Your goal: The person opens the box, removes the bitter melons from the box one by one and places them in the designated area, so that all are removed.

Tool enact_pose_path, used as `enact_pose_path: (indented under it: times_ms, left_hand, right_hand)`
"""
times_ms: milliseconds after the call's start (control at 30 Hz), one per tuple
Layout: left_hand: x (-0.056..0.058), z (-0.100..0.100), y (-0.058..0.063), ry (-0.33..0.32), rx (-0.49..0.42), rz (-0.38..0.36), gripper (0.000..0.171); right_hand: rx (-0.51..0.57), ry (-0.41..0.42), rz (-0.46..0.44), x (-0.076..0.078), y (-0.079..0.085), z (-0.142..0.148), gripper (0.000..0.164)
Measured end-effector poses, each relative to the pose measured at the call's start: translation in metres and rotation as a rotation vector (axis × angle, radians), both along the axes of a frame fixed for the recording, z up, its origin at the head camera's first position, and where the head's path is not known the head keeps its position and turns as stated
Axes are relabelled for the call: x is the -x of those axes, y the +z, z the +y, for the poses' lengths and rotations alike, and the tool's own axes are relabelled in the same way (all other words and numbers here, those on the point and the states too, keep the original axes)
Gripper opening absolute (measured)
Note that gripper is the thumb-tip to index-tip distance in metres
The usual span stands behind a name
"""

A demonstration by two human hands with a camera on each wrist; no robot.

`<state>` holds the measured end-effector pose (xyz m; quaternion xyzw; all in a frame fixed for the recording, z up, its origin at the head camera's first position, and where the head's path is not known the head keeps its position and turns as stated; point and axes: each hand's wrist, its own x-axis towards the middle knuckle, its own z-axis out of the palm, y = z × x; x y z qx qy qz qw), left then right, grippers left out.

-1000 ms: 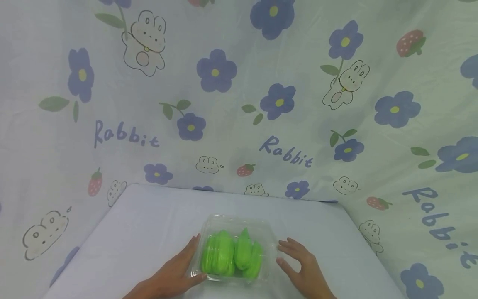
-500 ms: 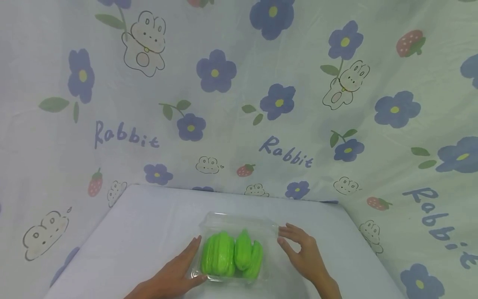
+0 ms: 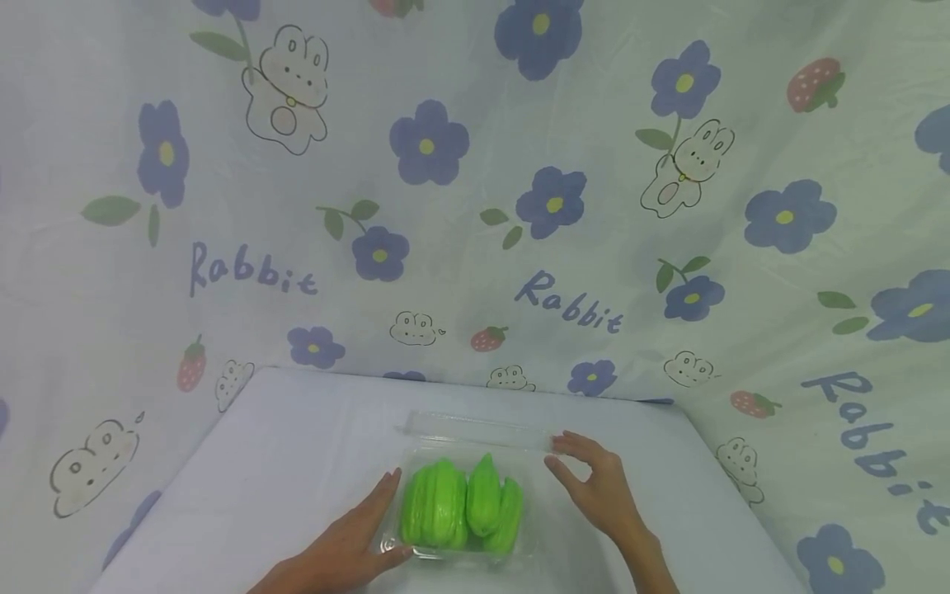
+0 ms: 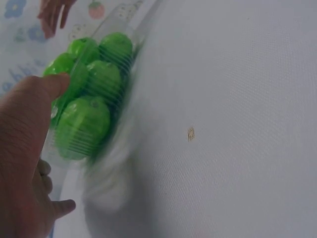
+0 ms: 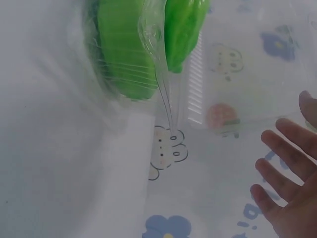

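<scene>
A clear plastic clamshell box stands on the white table with several bright green, elongated, ribbed vegetables inside; their exact kind is unclear. Its transparent lid is raised and tilted back toward the far side. My left hand steadies the near left corner, fingers straight along the left side and thumb at the front rim. In the left wrist view that thumb lies against the box edge. My right hand is at the lid's right end, fingertips touching or very near it; the right wrist view shows its fingers spread.
The white tabletop surrounds the box. Behind it and at the sides hangs a pale curtain printed with rabbits, blue flowers and strawberries. A small brown mark is on the table in the left wrist view.
The lid has swung up and away to the far side, with my right hand moving forward beside it. My left hand and the box have stayed in place.
</scene>
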<state>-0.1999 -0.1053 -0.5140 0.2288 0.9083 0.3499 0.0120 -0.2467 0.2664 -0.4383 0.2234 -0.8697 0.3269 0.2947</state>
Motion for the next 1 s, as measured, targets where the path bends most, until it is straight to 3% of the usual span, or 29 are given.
enact_pose_path:
  times_ms: [533, 1000]
  left_hand:
    - [0.003, 0.001, -0.002, 0.013, -0.002, -0.048, 0.100]
    - [0.003, 0.001, -0.002, 0.013, 0.011, -0.038, 0.099]
  right_hand:
    - [0.028, -0.035, -0.031, 0.029, -0.016, -0.003, 0.020]
    - [0.080, -0.017, -0.095, 0.052, -0.028, -0.007, 0.017]
